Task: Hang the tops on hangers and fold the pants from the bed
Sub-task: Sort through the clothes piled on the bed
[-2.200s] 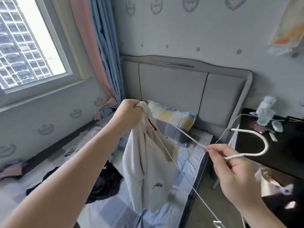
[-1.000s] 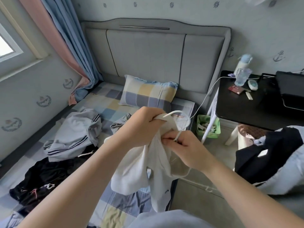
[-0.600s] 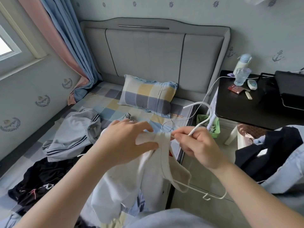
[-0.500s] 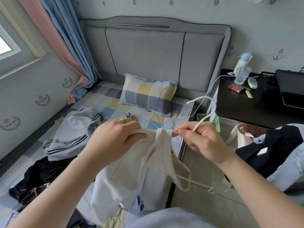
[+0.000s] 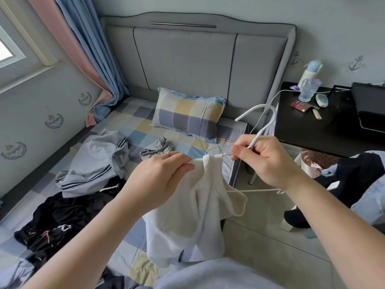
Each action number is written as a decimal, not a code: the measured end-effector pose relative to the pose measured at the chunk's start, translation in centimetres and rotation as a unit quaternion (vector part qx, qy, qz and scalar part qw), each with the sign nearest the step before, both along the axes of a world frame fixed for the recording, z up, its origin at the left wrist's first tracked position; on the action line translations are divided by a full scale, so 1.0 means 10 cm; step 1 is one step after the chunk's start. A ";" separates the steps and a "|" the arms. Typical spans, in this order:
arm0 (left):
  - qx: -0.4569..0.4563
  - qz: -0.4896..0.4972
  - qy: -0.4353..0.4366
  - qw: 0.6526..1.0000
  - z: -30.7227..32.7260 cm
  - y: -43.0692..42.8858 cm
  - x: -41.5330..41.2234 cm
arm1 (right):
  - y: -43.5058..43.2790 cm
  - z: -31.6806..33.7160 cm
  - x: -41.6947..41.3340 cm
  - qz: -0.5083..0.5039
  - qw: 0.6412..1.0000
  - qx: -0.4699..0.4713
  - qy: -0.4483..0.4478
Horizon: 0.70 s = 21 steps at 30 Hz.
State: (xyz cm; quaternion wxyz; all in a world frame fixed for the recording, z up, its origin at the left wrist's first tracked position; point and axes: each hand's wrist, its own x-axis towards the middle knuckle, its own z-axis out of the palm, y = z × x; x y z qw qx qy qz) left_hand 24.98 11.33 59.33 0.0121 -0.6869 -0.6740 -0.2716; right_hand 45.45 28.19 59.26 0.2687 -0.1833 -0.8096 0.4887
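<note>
Left hand (image 5: 164, 178) pinches white top (image 5: 187, 215) at collar; right hand (image 5: 268, 161) grips white hanger (image 5: 258, 130) neck, above bed (image 5: 133, 126).

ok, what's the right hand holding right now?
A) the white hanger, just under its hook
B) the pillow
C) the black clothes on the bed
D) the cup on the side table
A: the right hand pinches the hanger just below its hook, while the left hand grips the white top at the collar.
</note>
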 end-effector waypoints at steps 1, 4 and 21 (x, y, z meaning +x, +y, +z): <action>-0.005 -0.002 -0.006 1.000 -0.02 0.02 0.04 | -0.01 0.01 -0.02 0.003 1.000 0.008 -0.005; -0.009 -0.001 -0.029 1.000 -0.07 0.04 0.13 | -0.06 0.01 -0.07 0.011 0.999 0.025 -0.026; 0.078 0.139 -0.169 0.973 -0.16 0.09 0.02 | -0.42 -0.88 -0.13 0.001 0.993 0.019 -0.115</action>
